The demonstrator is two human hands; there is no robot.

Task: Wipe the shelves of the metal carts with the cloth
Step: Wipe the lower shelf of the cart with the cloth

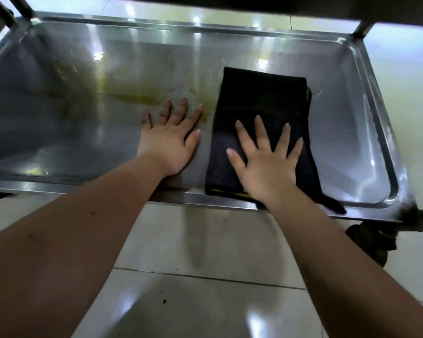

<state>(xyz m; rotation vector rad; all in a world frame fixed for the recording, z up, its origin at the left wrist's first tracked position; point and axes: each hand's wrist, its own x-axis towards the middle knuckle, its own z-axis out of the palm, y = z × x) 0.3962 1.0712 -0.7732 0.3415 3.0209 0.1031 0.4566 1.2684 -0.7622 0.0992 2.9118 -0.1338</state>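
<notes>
The fingers (pixel 260 132) of your right hand (pixel 266 167) are straight and spread apart, lying flat on top of the black cloth (pixel 261 98). None of them curls round it or pinches it; the palm simply presses it down. Your left hand (pixel 169 147) lies just beside it, palm down on bare metal. Its fingers are also straight and fanned out, holding nothing, and a narrow strip of metal separates its thumb from the cloth's left edge.

The cloth is folded into a long rectangle running away from you, on the right half of the shelf (pixel 59 113). Its near end sits on the front rim (pixel 181 198) under your right wrist, and one loose corner (pixel 335 207) trails over that rim to the right. A thin yellow line shows along its right edge and again at its near end.

The shelf is a shallow steel tray with a raised lip all round. A yellowish smear (pixel 134 97) crosses the middle of it, just beyond your left fingertips, and runs up to the cloth's left edge. Upright posts (pixel 363 30) rise at the far corners, and the dark underside of a higher shelf (pixel 279 6) runs across the top of the view. Below the near right corner is a dark caster (pixel 376 245), which is blurred. Pale glossy floor tiles (pixel 205 240) lie beneath your forearms.
</notes>
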